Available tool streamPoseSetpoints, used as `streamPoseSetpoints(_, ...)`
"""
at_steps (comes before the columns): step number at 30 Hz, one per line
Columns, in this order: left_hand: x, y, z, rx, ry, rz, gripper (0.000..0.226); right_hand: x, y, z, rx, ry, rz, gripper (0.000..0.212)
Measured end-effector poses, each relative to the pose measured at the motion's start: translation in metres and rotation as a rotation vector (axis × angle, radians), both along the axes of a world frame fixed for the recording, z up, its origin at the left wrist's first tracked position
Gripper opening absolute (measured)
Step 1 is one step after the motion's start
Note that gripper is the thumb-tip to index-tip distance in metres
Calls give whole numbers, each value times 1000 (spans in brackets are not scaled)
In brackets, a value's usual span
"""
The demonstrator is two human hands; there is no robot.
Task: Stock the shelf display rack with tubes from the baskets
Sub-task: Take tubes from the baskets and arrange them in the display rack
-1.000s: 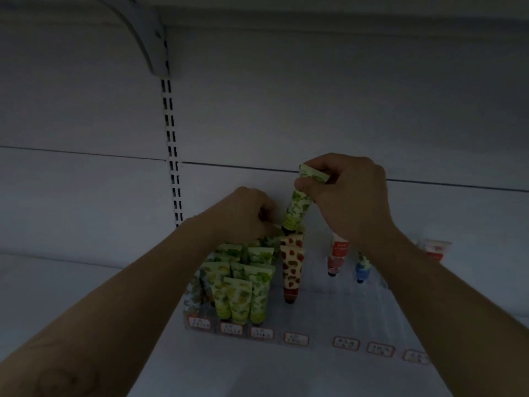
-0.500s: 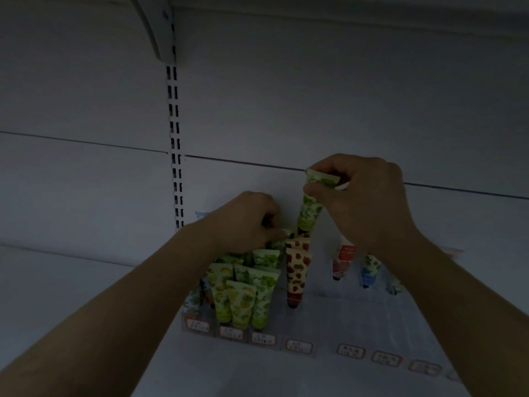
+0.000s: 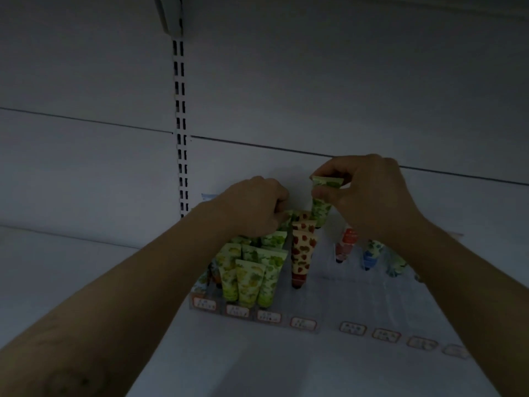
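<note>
Up at the back of the rack [image 3: 343, 287], a green tube [image 3: 321, 206] stands almost straight, cap down, just behind the strawberry tubes [image 3: 303, 252]. The right hand [image 3: 369, 196] pinches its flat top end with thumb and fingers. The left hand [image 3: 252, 209] sits close beside it, on top of the other green tubes [image 3: 252, 272]. Its fingers are curled, but it is too dark to tell if they hold anything. A red tube [image 3: 346, 242] and a blue tube [image 3: 371, 253] stand further right. Small labels [image 3: 303, 323] line the front edge.
</note>
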State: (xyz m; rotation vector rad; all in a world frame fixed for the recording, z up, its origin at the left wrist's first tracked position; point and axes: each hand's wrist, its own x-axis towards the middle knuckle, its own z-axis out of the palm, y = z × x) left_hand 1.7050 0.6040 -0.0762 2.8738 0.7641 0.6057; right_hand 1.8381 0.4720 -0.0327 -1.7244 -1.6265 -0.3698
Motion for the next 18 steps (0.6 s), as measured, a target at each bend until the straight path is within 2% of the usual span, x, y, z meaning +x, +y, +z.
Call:
streamPoseSetpoints(5,4,-5,4,23,109,103,35,2,-18,9,84,56,0,11)
streamPoseSetpoints(9,4,-17,9,30,202,214,28,2,-45,12,100,103,31,10)
streamPoseSetpoints(11,-1,-25,9,49,195,248,19,1,-58,11,98,125,42,10)
streamPoseSetpoints(14,-15,-31,7,44,175,234,20,2,-74,13,91,193,57,11)
streamPoseSetpoints(18,-38,-45,12,-63,40,192,40,5,-87,15,99,271,61,12)
